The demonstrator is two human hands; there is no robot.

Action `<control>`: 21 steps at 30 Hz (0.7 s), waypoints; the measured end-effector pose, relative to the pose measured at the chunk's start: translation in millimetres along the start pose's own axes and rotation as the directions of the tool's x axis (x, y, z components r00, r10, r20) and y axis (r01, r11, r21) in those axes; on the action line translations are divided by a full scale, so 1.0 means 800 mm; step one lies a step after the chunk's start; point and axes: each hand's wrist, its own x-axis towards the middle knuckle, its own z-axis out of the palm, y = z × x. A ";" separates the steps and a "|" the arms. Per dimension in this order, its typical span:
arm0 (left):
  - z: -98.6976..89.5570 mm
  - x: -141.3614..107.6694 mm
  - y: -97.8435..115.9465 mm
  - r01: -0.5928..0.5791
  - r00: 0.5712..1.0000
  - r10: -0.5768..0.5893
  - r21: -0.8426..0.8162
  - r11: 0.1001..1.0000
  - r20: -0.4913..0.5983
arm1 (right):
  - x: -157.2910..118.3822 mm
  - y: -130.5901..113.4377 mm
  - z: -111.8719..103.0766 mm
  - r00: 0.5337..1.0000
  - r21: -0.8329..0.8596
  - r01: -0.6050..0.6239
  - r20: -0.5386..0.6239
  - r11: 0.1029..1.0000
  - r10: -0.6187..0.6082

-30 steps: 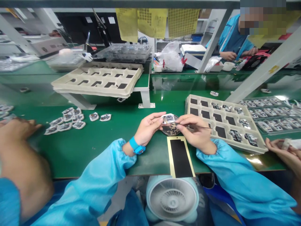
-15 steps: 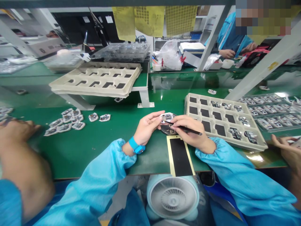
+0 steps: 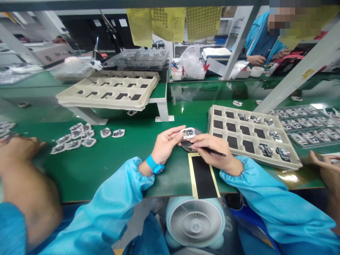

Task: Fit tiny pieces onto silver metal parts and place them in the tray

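Note:
My left hand [image 3: 166, 147] pinches a small white-framed electronic module [image 3: 188, 133] by its left side, circuit parts facing up. In my right hand [image 3: 215, 150] is a pair of black tweezers [image 3: 216, 152], gripped like a pen. Their tip is just below the module, too small to make out clearly. Under both hands lies a round black mesh disc [image 3: 187, 146], partly covered by the fingers. Closer to me, a black sheet with a pale yellow border [image 3: 204, 177] rests at the bench edge.
A cream compartment tray [image 3: 248, 132] with black pads and several modules stands to the right; clear trays of modules [image 3: 305, 138] lie beyond. Loose modules [image 3: 75, 136] are at left. Another cream tray [image 3: 106, 95] sits on a raised stand. Co-workers' hands [image 3: 22, 148] show at both sides.
My right hand has drawn slightly down and toward me, and the tweezers' tip has come off the module. My left hand still holds the module in nearly the same place.

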 end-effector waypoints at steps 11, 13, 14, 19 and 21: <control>0.002 0.005 0.003 0.102 0.994 -0.104 -0.049 0.994 -0.039 | 0.003 -0.007 -0.016 0.923 0.148 -0.225 -0.283 0.963 0.259; 0.003 0.003 0.002 0.125 0.992 -0.126 -0.034 0.992 -0.022 | -0.009 -0.008 -0.023 0.861 0.218 -0.287 -0.369 0.933 0.351; 0.004 0.001 0.002 0.140 0.990 -0.140 -0.025 0.990 -0.010 | -0.019 -0.010 -0.026 0.827 0.267 -0.318 -0.391 0.910 0.404; 0.012 -0.011 0.005 0.215 0.975 -0.217 0.033 0.976 0.055 | -0.054 -0.032 -0.058 0.740 0.307 -0.434 -0.415 0.847 0.529; 0.015 -0.014 0.007 0.228 0.971 -0.230 0.035 0.973 0.067 | -0.050 -0.038 -0.094 0.690 0.191 -0.510 -0.490 0.838 0.532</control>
